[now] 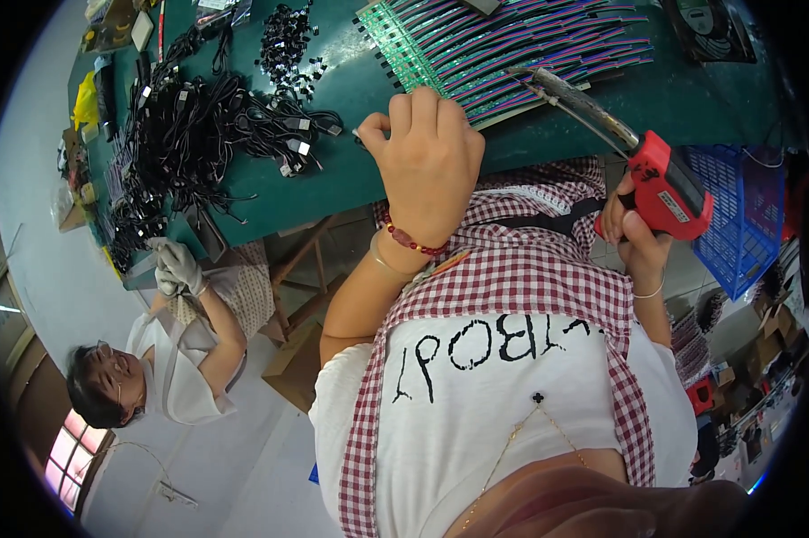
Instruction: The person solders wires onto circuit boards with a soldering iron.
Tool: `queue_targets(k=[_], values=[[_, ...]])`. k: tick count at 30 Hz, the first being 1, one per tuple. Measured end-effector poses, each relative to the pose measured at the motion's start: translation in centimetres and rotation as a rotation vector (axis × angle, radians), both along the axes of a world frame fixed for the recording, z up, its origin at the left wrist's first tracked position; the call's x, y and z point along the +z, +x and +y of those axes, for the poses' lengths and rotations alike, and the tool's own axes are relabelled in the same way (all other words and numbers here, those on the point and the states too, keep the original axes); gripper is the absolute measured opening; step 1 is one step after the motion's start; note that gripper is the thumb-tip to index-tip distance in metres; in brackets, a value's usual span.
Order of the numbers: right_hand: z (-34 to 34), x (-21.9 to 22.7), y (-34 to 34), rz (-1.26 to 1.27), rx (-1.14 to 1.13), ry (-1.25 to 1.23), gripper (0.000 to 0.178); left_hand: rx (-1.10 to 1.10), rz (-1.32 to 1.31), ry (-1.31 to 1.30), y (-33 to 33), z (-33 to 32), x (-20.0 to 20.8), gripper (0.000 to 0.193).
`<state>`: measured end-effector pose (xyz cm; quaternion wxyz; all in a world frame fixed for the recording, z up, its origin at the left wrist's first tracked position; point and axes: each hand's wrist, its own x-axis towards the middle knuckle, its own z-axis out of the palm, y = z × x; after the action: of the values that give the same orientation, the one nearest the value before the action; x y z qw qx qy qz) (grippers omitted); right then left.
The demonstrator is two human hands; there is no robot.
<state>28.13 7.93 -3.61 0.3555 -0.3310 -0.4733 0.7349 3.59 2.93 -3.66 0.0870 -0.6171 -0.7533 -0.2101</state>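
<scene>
Head view. Red plastic, pistol-shaped soldering gun (671, 190): was grasped by the right hand (635, 224), tip over striped wires (548, 40) beside green circuit boards (402, 45). Left hand (429, 148): curled at the green table (682, 112) edge; contents could not be told. Steady tip, clear of fingers, seemed advisable; room lay rightward.

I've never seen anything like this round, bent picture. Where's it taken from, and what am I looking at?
There's no robot here: a person works with two bare hands. A wide fisheye camera on their head looks down, which bends straight edges.

The right hand holds a red soldering tool with a metal barrel. The left hand is curled beside green circuit boards with thin coloured wires; its fingertips are hidden.

All this is at a dark green table, where a tangled heap of black cables also lies. At left, another person wears pale gloves.
</scene>
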Motion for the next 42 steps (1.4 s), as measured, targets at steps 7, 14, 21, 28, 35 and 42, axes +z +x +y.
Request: queue_targets(k=[7, 14, 21, 28, 35, 42], values=[[0.1, -0.1, 0.0, -0.008, 0.003, -0.012, 0.038, 0.027, -0.072, 0.008, -0.4, -0.2, 0.5, 0.011], [-0.2, -0.6, 0.4, 0.080, 0.004, -0.065, 0.031, 0.116, -0.241, -0.235, -1.1, -3.2, 2.8, 0.029], [-0.6, -0.3, 0.3, -0.022, 0.090, -0.055, 0.041, 0.141, -0.503, -0.281, -0.9, -3.1, 2.4, 0.027], [-1.0, -0.4, 0.5, -0.050, 0.071, -0.109, 0.040, 0.074, -0.284, -0.198, -2.0, -1.8, 2.3, 0.013], [-1.9, -0.9, 1.4, -0.111, 0.127, -0.212, 0.036, 0.059, -0.220, -0.152, -1.6, -1.7, 1.6, 0.018], [-2.0, -0.8, 1.2, -0.097, 0.127, -0.223, 0.033, 0.027, -0.210, -0.131, -1.9, -1.7, 1.3, 0.019]])
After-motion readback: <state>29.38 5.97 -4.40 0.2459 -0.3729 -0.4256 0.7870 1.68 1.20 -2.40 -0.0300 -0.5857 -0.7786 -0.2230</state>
